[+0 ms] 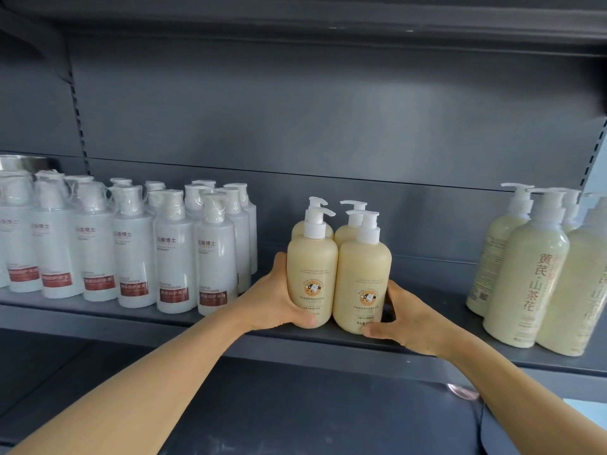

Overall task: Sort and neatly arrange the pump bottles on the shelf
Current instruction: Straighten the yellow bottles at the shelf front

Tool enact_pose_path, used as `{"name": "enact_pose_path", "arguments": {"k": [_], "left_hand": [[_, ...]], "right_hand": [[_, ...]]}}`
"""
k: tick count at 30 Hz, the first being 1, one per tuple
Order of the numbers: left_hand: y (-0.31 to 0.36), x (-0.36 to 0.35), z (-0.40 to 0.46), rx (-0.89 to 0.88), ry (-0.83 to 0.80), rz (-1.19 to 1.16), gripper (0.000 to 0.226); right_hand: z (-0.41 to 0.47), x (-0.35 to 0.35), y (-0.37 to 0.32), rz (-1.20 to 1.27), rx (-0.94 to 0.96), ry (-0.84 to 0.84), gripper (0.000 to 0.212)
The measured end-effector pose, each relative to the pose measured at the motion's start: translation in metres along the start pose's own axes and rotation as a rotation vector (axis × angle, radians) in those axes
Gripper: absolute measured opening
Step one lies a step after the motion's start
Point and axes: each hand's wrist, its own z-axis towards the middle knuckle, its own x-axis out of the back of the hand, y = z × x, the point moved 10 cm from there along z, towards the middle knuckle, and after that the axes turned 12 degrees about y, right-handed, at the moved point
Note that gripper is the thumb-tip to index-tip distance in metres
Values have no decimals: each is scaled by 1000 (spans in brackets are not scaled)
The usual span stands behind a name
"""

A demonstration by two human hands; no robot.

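My left hand (279, 298) and right hand (405, 318) cup the cream conditioner bottles (338, 274), fingers curled round; squeeze evenly, slide block square to shelf edge (197, 326).

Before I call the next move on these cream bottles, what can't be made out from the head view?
- Rear cream bottles: bodies hidden behind the front cream bottles.
- Left hand and right hand: fingers hidden behind the bottles.
- White bottles: row cut off by the left edge.
- Pale yellow bottles: cut off by the right edge.
- Small label print: blurred.
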Motion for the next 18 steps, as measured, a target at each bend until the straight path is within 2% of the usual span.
{"name": "enact_pose_path", "arguments": {"k": [7,12,14,18], "left_hand": [[-11,3,5,23,-3,-27,85],[-11,-3,9,36,-60,-137,98],[-11,-4,9,37,-47,-168,104],[-16,-3,11,41,-11,-163,104]], "right_hand": [[-6,-1,-3,19,-20,26,70],[-9,-2,-6,19,-41,30,69],[-11,-3,-7,32,-53,23,69],[-13,-5,-13,40,-64,20,67]]}}
